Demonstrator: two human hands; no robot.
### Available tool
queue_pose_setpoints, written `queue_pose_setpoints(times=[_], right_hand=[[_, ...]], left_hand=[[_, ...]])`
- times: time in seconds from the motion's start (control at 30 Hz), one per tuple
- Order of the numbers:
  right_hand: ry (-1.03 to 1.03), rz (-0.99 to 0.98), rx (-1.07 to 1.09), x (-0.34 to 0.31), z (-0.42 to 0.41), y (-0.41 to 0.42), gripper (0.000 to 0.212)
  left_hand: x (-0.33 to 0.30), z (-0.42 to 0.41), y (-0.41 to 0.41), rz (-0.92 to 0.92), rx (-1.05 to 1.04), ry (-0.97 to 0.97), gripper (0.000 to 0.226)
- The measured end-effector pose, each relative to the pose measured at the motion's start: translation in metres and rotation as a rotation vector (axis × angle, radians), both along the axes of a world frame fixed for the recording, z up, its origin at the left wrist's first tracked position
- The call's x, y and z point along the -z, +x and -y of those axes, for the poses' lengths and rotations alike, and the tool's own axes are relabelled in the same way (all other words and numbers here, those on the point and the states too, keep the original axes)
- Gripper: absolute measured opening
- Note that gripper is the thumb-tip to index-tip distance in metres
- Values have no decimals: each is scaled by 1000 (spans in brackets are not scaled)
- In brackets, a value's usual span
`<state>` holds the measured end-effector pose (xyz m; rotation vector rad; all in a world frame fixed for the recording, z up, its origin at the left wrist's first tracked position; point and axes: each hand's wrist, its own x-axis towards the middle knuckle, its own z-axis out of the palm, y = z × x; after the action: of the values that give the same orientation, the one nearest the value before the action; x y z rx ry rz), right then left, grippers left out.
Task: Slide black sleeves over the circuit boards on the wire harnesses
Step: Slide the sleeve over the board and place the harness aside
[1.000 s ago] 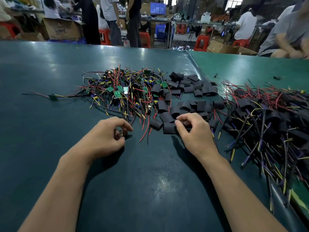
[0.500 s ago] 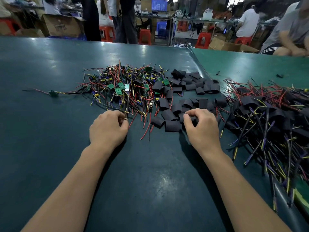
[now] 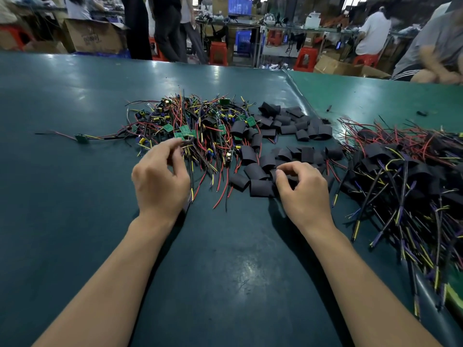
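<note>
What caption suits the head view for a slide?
Left hand pinches tangled coloured wire harnesses; right hand picks short black tubular sleeves.

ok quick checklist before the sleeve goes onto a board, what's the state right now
1. Left hand has a harness: ok, fingertips pinch wires at the edge of the bare harness pile.
2. Right hand has a sleeve: cannot tell, fingers curl into the loose black sleeves.
3. Board end free of the pile: not ok, still tangled.
4. Sleeve mouth lined up with a board: not ok, hands apart.
5. Clear table for working: ok.
</note>
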<state>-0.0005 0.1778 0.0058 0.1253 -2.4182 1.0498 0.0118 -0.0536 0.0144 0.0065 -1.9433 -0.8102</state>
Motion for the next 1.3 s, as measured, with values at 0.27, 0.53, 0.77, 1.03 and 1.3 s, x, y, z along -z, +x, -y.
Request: queue_pose_setpoints(times=[0.27, 0.53, 0.77, 1.03, 1.3], right_hand=[[-79, 3, -224, 2, 8, 0, 69], [-380, -5, -64, 2, -7, -10, 37], [-36, 2, -179, 8, -1, -8, 29], [-881, -89, 14, -9, -24, -16, 21], [-1255, 40, -19, -20, -24, -13, 6]], left_hand=[[2, -30, 17, -151, 545, -279, 24], [1, -32, 18, -136, 638, -252, 20], [2, -41, 24, -195, 677, -298, 22], [13, -31, 7, 287, 581, -388, 22], [21, -43, 5, 483, 600, -651, 36]])
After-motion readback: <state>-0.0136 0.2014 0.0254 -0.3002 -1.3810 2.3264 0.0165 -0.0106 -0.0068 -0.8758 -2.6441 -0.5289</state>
